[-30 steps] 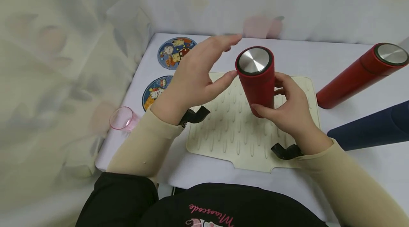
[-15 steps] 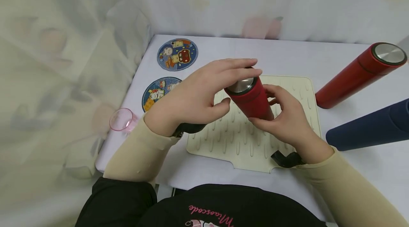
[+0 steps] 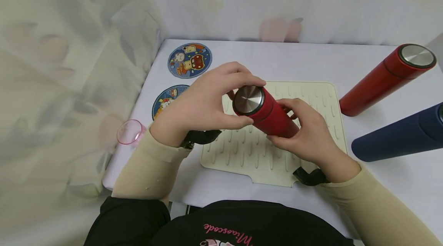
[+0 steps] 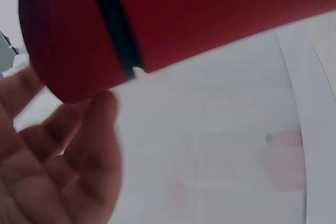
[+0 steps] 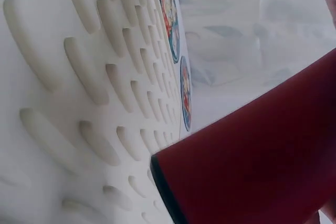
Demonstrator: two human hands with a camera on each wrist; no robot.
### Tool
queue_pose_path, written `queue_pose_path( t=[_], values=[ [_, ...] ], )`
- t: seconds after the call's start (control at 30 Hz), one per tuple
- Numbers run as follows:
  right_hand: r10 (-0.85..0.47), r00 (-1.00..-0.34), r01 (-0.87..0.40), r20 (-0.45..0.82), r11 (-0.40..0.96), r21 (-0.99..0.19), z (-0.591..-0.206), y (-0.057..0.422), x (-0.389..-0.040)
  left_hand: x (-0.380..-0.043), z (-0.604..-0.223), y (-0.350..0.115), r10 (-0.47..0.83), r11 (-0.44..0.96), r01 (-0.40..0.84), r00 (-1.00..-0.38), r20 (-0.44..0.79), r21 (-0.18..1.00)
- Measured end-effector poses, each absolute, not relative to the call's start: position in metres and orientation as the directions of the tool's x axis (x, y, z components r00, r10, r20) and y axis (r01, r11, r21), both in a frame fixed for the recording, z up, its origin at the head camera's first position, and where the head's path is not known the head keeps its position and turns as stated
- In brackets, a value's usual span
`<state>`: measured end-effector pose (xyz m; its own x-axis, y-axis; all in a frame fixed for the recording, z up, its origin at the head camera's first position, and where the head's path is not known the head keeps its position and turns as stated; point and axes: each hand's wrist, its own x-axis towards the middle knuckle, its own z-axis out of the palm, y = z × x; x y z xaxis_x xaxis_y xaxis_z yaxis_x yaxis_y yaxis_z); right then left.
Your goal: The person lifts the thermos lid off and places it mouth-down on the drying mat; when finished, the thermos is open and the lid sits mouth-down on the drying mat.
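Note:
Both hands hold a red thermos [image 3: 273, 117] with a brushed-metal disc on its lid. It leans toward the left hand, above the ribbed cream mat [image 3: 242, 152]. My left hand [image 3: 204, 102] has its thumb and fingers around the lid [image 4: 63, 35]; some fingers are hidden behind it. Lower down, my right hand [image 3: 308, 136] grips the body near the base. A dark band [image 4: 115, 24] crosses the red surface beside the lid in the left wrist view. In the right wrist view the thermos's dark-rimmed base [image 5: 163, 187] shows over the mat's ridges.
A second red thermos [image 3: 373, 82] and a navy thermos [image 3: 394, 134] stand to the right. Two round cartoon coasters [image 3: 189, 60] lie at the back left. A pink-tinted clear cup [image 3: 130, 132] is near the table's left edge. Patterned curtains [image 3: 214, 4] border the table.
The left hand has come down over the thermos's top and then taken hold of its lid. The thermos has tilted leftward and down, with the right hand keeping its grip.

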<state>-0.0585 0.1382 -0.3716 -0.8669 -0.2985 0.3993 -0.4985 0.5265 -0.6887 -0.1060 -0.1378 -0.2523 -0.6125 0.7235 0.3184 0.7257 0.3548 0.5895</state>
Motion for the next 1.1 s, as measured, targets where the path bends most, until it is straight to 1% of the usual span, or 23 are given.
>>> queue_pose_path(
  t=[0.1,0.17,0.2,0.23,0.3,0.4,0.47,0.5,0.57,0.63,0.73,0.83,0.9,0.97,1.1],
  values=[
    [-0.294,-0.863,-0.504,0.410,0.545,-0.670,-0.371,0.137,-0.058,-0.103,-0.253,-0.136,0.650,0.509,0.691,-0.699,0.298,0.512],
    [-0.294,-0.862,-0.506,0.413,0.550,-0.665,-0.371,0.137,-0.058,-0.101,-0.253,-0.135,0.619,0.583,0.678,-0.728,0.296,0.448],
    [-0.294,-0.862,-0.506,0.413,0.549,-0.665,-0.371,0.137,-0.058,-0.100,-0.254,-0.135,0.617,0.597,0.682,-0.727,0.302,0.421],
    [-0.293,-0.862,-0.505,0.413,0.549,-0.666,-0.371,0.137,-0.058,-0.100,-0.254,-0.135,0.625,0.595,0.696,-0.715,0.313,0.403],
    [-0.291,-0.864,-0.502,0.411,0.547,-0.670,-0.372,0.137,-0.058,-0.100,-0.255,-0.138,0.665,0.526,0.737,-0.667,0.336,0.424],
    [-0.288,-0.867,-0.498,0.408,0.547,-0.673,-0.373,0.137,-0.058,-0.102,-0.255,-0.143,0.752,0.346,0.789,-0.557,0.352,0.508],
    [-0.290,-0.866,-0.499,0.407,0.552,-0.668,-0.374,0.137,-0.058,-0.104,-0.255,-0.146,0.802,0.239,0.787,-0.490,0.341,0.569],
    [-0.291,-0.866,-0.500,0.408,0.554,-0.666,-0.374,0.137,-0.058,-0.104,-0.256,-0.147,0.819,0.209,0.784,-0.467,0.334,0.585],
    [-0.294,-0.864,-0.502,0.408,0.556,-0.663,-0.375,0.137,-0.057,-0.105,-0.256,-0.147,0.843,0.179,0.780,-0.436,0.316,0.600],
    [-0.297,-0.863,-0.504,0.409,0.557,-0.660,-0.376,0.137,-0.057,-0.105,-0.257,-0.146,0.848,0.182,0.776,-0.434,0.303,0.604],
    [-0.301,-0.866,-0.500,0.399,0.555,-0.665,-0.377,0.137,-0.057,-0.103,-0.257,-0.145,0.839,0.210,0.769,-0.459,0.293,0.603],
    [-0.306,-0.872,-0.490,0.382,0.552,-0.675,-0.377,0.136,-0.057,-0.103,-0.257,-0.145,0.812,0.244,0.749,-0.505,0.293,0.616],
    [-0.310,-0.873,-0.487,0.376,0.548,-0.680,-0.377,0.135,-0.057,-0.103,-0.257,-0.144,0.783,0.295,0.732,-0.553,0.284,0.614],
    [-0.317,-0.871,-0.491,0.376,0.546,-0.678,-0.377,0.134,-0.057,-0.103,-0.257,-0.142,0.740,0.387,0.714,-0.618,0.265,0.584],
    [-0.331,-0.862,-0.507,0.384,0.548,-0.665,-0.377,0.132,-0.056,-0.102,-0.257,-0.136,0.639,0.613,0.646,-0.744,0.195,0.455]
  ],
)
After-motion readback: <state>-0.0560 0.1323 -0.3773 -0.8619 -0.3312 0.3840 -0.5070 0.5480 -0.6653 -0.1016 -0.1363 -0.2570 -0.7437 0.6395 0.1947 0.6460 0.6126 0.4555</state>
